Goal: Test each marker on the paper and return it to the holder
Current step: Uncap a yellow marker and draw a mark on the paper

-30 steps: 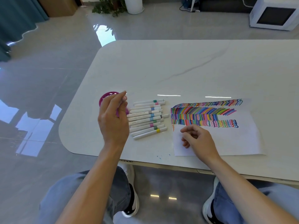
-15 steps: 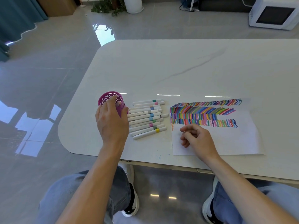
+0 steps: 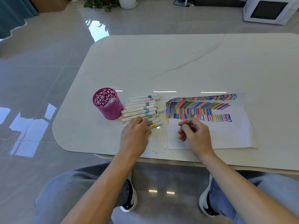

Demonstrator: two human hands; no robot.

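My left hand (image 3: pixel 135 135), fingers laid nearly straight, touches the nearest of the white colour-banded markers (image 3: pixel 139 109) lying left-to-right at frame centre beside the pierced magenta metal holder (image 3: pixel 113 113), nearer than my loosely curled, empty right hand (image 3: pixel 196 135) on the scribbled white paper (image 3: pixel 229 136).

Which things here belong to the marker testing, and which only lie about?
For the job:
loose markers, touched by the left hand
holder, with one marker inside
paper, under the right hand

Lying about:
microwave
plant pot
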